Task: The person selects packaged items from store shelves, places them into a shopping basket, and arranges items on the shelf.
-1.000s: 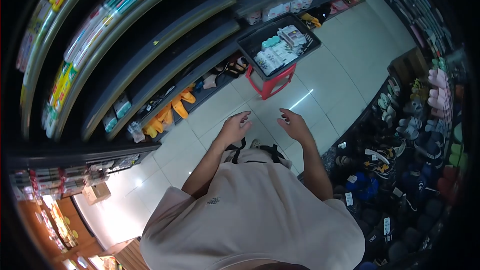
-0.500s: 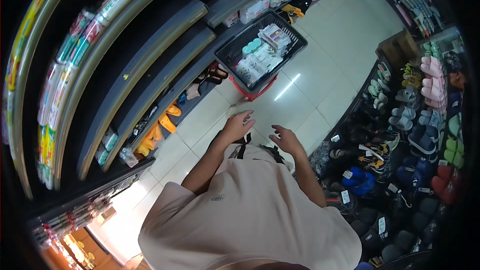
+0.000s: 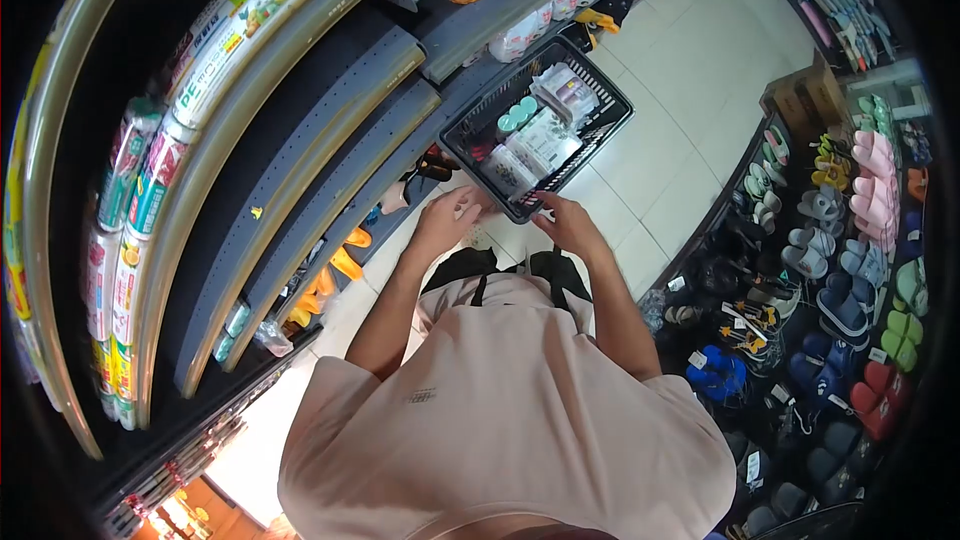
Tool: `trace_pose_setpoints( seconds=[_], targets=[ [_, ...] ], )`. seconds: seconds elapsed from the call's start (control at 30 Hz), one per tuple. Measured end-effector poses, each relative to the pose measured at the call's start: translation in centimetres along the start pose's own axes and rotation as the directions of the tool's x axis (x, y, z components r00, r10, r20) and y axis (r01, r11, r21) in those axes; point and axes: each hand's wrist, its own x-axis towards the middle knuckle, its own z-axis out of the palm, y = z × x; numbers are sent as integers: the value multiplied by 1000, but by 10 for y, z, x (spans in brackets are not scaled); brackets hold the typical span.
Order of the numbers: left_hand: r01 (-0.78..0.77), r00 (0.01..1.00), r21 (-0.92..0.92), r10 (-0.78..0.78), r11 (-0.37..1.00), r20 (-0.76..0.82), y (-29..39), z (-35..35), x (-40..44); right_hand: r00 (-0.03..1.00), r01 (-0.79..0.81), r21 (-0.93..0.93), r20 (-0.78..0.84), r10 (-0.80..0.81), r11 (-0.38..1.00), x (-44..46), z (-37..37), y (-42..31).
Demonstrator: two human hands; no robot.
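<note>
A black plastic basket (image 3: 462,155) stands in front of me by the shelves. Inside it lie several white packs with printed labels (image 3: 548,143) and mint-green round-topped items (image 3: 517,115). My left hand (image 3: 448,223) is just short of the basket's near left side, its fingers partly spread and holding nothing. At the near corner, my right hand (image 3: 570,227) has its fingertips by the rim, slightly curled and apart. Whether those fingertips touch the rim, I cannot tell.
Grey shelves (image 3: 300,150) curve along my left, with rolls of PE bags (image 3: 205,90) above and yellow slippers (image 3: 345,262) low down. Racks of sandals and slippers (image 3: 870,180) line the right. A cardboard box (image 3: 805,95) sits beyond them. Pale floor tiles (image 3: 665,150) run between.
Both hands have moved forward to the near end of the basket, which now appears closer. The shelves and racks have shifted slightly in view. The red part under the basket is now hidden.
</note>
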Motion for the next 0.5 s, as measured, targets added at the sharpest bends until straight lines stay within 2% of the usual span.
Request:
trace_pose_setpoints(
  seconds=[0.23, 0.3, 0.43, 0.5],
  targets=[
    [150, 989, 6, -150, 989, -2, -4, 8, 12, 989, 10, -71, 145, 0, 997, 47, -4, 51],
    [179, 984, 27, -179, 984, -3, 2, 17, 17, 987, 6, -35, 160, 0, 999, 61, -12, 63],
    [231, 961, -12, -230, 973, -153, 21, 39, 31, 965, 88, -62, 253, -70, 994, 104, -22, 106],
    [316, 920, -75, -325, 946, -220, 31, 53, 36, 945, 138, -50, 306, -116, 989, 129, -26, 130]
  ],
)
